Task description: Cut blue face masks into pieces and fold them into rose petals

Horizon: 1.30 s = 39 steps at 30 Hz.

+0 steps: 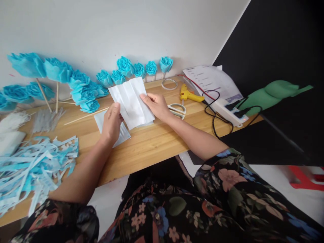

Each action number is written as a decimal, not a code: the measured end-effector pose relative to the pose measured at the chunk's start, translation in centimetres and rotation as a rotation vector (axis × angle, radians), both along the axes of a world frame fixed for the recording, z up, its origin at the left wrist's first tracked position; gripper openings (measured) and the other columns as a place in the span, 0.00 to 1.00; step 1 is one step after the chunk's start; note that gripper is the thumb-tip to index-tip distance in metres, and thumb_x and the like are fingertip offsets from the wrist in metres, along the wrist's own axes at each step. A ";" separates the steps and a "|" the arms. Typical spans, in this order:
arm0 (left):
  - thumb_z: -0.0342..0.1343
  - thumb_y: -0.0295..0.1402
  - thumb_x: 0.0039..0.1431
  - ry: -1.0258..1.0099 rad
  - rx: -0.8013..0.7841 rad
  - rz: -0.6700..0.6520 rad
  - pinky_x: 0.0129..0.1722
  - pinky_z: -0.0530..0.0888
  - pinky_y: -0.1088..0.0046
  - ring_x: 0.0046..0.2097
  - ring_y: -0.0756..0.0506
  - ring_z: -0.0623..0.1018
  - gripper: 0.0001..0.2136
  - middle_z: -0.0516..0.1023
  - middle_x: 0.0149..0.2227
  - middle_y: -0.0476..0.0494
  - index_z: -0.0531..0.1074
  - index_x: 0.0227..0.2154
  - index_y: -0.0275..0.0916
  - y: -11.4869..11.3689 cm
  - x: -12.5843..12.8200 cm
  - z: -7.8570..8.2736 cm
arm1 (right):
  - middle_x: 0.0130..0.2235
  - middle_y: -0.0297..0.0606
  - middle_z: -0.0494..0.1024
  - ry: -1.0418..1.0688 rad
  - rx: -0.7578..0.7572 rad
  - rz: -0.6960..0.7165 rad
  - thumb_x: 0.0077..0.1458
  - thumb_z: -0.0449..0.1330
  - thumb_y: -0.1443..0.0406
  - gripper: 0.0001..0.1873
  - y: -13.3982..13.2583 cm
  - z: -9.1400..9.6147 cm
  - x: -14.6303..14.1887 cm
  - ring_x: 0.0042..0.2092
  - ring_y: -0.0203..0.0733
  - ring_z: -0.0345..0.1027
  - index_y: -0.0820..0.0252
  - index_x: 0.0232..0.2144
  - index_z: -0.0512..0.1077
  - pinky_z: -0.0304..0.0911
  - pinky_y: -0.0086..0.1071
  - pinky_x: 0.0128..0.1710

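I hold up a white pleated sheet (pixel 133 101), which looks like a disposable face mask opened out, above the wooden table. My left hand (pixel 111 123) pinches its lower left edge between thumb and fingers. On the right edge, my right hand (pixel 157 105) grips it with the thumb on top and the fingers mostly hidden behind. Beneath the sheet lie light blue pleated pieces (pixel 123 135), partly covered by the left hand and the sheet. White-handled scissors (pixel 178 109) rest just beyond my right wrist, partly hidden by it.
Blue flowers (pixel 78 82) on sticks line the wall. Cut strips (pixel 37 168) and thin clear strands (pixel 47 119) heap up at left. On the right are a yellow glue gun (pixel 188 93), a tape roll (pixel 169 84), printed papers (pixel 210 81) and a power strip (pixel 229 111) with black cables.
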State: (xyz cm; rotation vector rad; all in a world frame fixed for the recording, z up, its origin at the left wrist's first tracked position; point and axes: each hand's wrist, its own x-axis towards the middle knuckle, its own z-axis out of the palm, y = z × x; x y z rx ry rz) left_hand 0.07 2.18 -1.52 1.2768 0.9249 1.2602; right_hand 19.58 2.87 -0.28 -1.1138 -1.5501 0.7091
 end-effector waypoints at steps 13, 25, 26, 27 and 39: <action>0.69 0.42 0.52 0.001 0.050 0.096 0.40 0.79 0.66 0.40 0.42 0.82 0.15 0.84 0.35 0.45 0.81 0.39 0.38 -0.1 -0.1 -0.5 | 0.23 0.27 0.49 -0.032 0.060 -0.114 0.61 0.54 0.43 0.31 0.1 0.7 0.3 0.28 0.31 0.46 0.57 0.20 0.51 0.43 0.31 0.30; 0.67 0.46 0.55 -0.057 0.121 0.221 0.48 0.78 0.64 0.45 0.41 0.82 0.16 0.83 0.42 0.45 0.79 0.40 0.40 0.7 -0.4 -0.6 | 0.21 0.27 0.54 -0.033 -0.078 0.162 0.61 0.55 0.43 0.30 -0.5 0.1 0.0 0.27 0.31 0.50 0.57 0.20 0.56 0.44 0.30 0.28; 0.65 0.46 0.56 -0.060 0.132 0.216 0.49 0.78 0.64 0.46 0.41 0.81 0.16 0.83 0.43 0.44 0.78 0.42 0.40 0.6 -0.4 -0.6 | 0.22 0.27 0.54 -0.055 -0.066 0.132 0.60 0.56 0.44 0.30 -0.5 0.1 -0.1 0.27 0.31 0.50 0.57 0.20 0.55 0.43 0.30 0.28; 0.64 0.46 0.58 -0.059 0.144 0.207 0.50 0.78 0.63 0.48 0.41 0.81 0.17 0.83 0.45 0.44 0.78 0.44 0.41 0.6 -0.3 -0.7 | 0.22 0.28 0.53 -0.071 -0.052 0.102 0.60 0.56 0.44 0.30 -0.6 0.0 -0.2 0.27 0.31 0.49 0.57 0.19 0.54 0.43 0.30 0.28; 0.72 0.38 0.46 -0.099 0.032 0.007 0.19 0.66 0.77 0.22 0.52 0.68 0.16 0.70 0.24 0.52 0.71 0.31 0.37 0.2 0.2 -0.1 | 0.21 0.28 0.60 0.037 -0.079 0.084 0.59 0.56 0.42 0.29 0.2 -0.7 -0.2 0.24 0.31 0.56 0.58 0.22 0.62 0.50 0.28 0.25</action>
